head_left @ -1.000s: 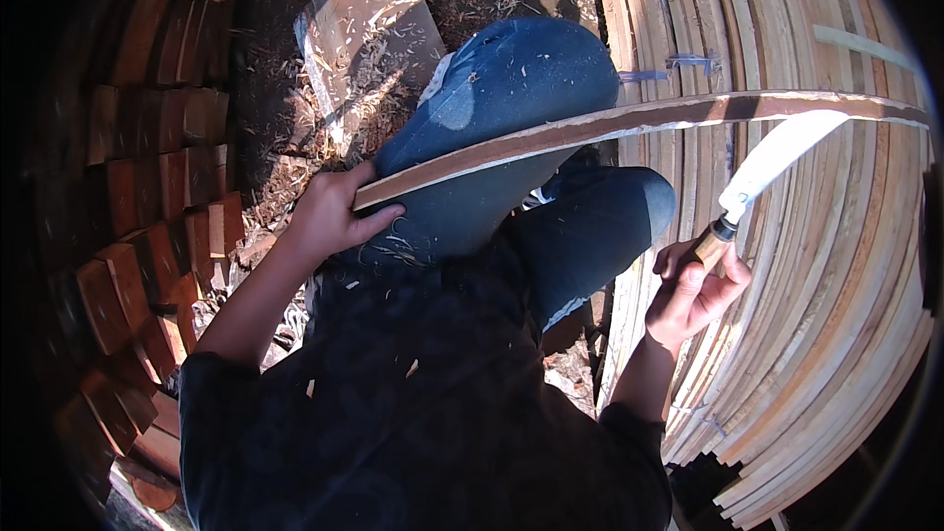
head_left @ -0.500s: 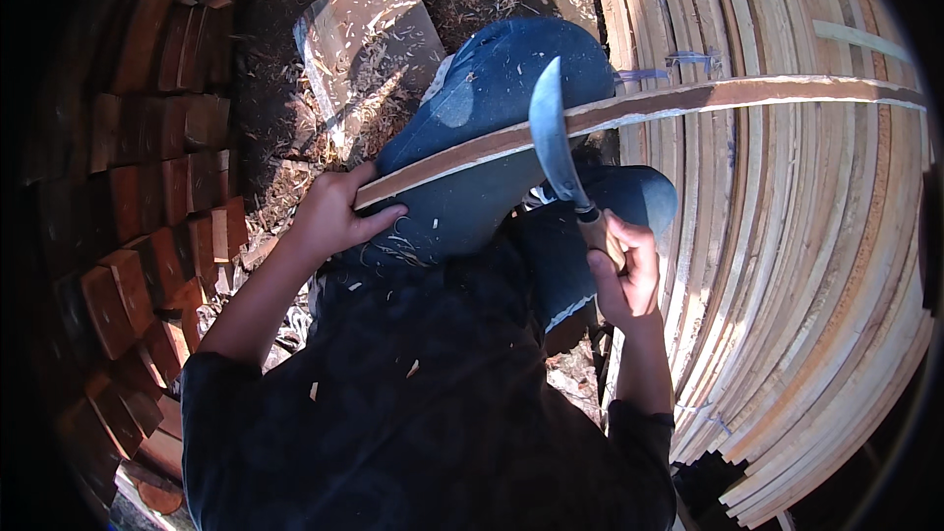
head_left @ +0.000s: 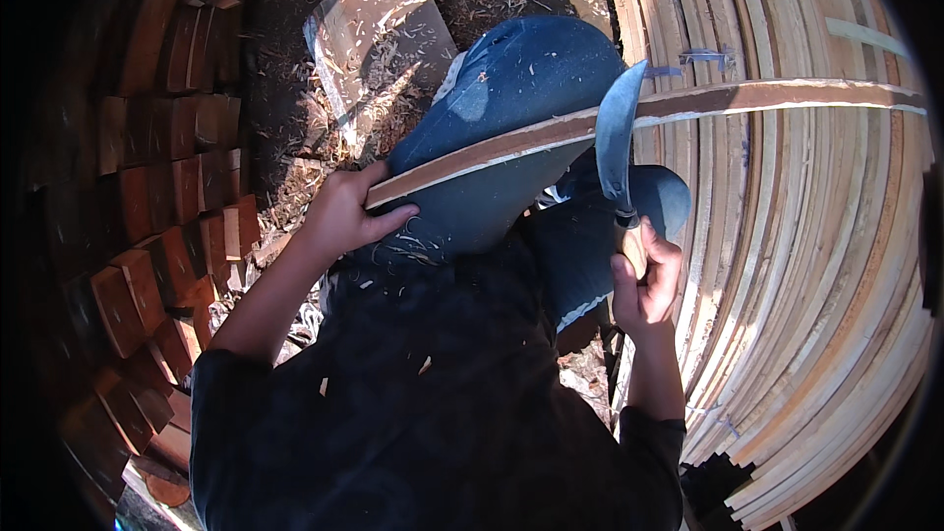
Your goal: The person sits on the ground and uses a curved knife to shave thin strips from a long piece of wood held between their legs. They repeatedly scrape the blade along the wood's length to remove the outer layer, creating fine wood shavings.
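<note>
A long, narrow wooden strip (head_left: pixel 511 143), brown on its face with a pale edge, lies across my thigh and stretches out over the stack on the right. My left hand (head_left: pixel 354 206) is closed round its near end, the thumb below and fingers behind. In my right hand (head_left: pixel 647 280) is a curved knife (head_left: pixel 616 133), gripped by its light wooden handle. The blade points upward and crosses the strip in this view; I cannot tell whether it touches the wood.
Pale, long wooden strips (head_left: pixel 787 265) are stacked at the right, with purple ties (head_left: pixel 703 56) around some. Reddish-brown wood blocks (head_left: pixel 147 206) are piled at the left. A flat board (head_left: pixel 383 29) strewn with shavings lies on the ground ahead, beyond my knee.
The knife and my right hand have moved to the right along the strip, and the blade stands more upright. My left hand keeps its hold on the end.
</note>
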### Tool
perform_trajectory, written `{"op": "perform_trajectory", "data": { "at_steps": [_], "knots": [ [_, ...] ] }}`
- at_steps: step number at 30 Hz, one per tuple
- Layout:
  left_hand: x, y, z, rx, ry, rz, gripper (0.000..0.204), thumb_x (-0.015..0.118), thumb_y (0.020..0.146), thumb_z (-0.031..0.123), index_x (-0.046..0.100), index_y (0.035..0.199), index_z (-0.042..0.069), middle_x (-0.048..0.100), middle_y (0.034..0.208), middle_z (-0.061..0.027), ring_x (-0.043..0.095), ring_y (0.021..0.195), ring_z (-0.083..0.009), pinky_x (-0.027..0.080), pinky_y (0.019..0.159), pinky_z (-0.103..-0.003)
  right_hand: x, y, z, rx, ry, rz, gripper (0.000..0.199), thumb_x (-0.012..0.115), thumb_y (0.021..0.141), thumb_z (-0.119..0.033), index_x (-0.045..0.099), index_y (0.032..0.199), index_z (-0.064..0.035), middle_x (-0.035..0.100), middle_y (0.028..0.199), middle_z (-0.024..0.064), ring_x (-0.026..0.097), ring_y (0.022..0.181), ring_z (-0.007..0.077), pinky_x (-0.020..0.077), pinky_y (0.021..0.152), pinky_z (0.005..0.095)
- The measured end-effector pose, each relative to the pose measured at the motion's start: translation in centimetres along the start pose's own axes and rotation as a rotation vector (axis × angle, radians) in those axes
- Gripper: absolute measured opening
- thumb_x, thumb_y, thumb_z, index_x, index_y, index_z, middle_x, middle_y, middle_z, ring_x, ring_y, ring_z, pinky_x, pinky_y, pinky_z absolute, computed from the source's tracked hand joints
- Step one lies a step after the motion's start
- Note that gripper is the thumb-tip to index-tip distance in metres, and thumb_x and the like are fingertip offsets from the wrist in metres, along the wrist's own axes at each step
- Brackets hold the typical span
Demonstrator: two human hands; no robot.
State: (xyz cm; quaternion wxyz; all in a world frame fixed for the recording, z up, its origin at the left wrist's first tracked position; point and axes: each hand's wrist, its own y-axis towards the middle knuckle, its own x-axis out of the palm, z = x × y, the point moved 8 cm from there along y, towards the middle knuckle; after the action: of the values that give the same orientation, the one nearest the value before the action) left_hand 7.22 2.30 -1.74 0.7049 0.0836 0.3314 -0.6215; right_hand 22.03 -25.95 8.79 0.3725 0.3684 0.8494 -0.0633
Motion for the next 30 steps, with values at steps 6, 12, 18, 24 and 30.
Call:
{"op": "perform_trajectory", "data": {
  "at_steps": [6, 12, 18, 24, 30],
  "knots": [
    [0.2, 0.2, 0.1, 0.000, -0.007, 0.007, 0.037, 0.079, 0.070, 0.026, 0.056, 0.084, 0.000, 0.056, 0.060, -0.0173, 0.063, 0.057, -0.0304, 0.046, 0.055, -0.034, 1.6, 1.6, -1.3, -0.026, -0.024, -0.114, 0.041, 0.063, 0.089, -0.011, 0.043, 0.124, -0.0060, 0.050, 0.066, 0.0082, 0.051, 0.057, 0.0141, 0.0429, 0.052, 0.0288],
    [0.2, 0.1, -0.4, -0.022, 0.013, -0.019, 0.036, 0.078, 0.070, 0.025, 0.057, 0.083, 0.000, 0.055, 0.058, -0.0170, 0.062, 0.055, -0.0305, 0.046, 0.054, -0.035, -1.7, 0.0, 2.1, 0.243, 0.717, 0.553, 0.032, 0.070, 0.077, -0.003, 0.059, 0.108, -0.0035, 0.057, 0.067, 0.0141, 0.055, 0.053, 0.0270, 0.0450, 0.053, 0.0320],
    [-0.1, -0.1, 0.0, 0.034, -0.019, 0.073, 0.042, 0.079, 0.070, 0.037, 0.059, 0.082, 0.002, 0.057, 0.056, -0.0168, 0.062, 0.055, -0.0348, 0.049, 0.054, -0.039, -1.5, 1.9, -2.0, 0.029, 0.150, 0.126, 0.033, 0.067, 0.084, -0.006, 0.052, 0.113, 0.0004, 0.058, 0.073, 0.0125, 0.055, 0.058, 0.0180, 0.0443, 0.055, 0.0284],
    [0.2, -0.2, 0.2, -0.014, 0.000, 0.010, 0.038, 0.079, 0.070, 0.028, 0.055, 0.081, 0.000, 0.056, 0.061, -0.0170, 0.061, 0.057, -0.0316, 0.046, 0.056, -0.036, 1.6, 1.6, -3.0, -0.012, -0.039, -0.200, 0.028, 0.070, 0.076, -0.002, 0.059, 0.102, -0.0026, 0.059, 0.069, 0.0157, 0.062, 0.064, 0.0308, 0.0455, 0.056, 0.0304],
    [0.3, 0.3, -0.2, -0.052, -0.041, -0.019, 0.038, 0.078, 0.071, 0.029, 0.056, 0.082, 0.000, 0.054, 0.058, -0.0166, 0.060, 0.054, -0.0302, 0.045, 0.054, -0.036, -0.4, 1.8, -1.3, 0.083, 0.016, 0.053, 0.027, 0.064, 0.086, -0.003, 0.054, 0.111, -0.0006, 0.058, 0.072, 0.0118, 0.058, 0.060, 0.0194, 0.0461, 0.055, 0.0311]
  ]
}}
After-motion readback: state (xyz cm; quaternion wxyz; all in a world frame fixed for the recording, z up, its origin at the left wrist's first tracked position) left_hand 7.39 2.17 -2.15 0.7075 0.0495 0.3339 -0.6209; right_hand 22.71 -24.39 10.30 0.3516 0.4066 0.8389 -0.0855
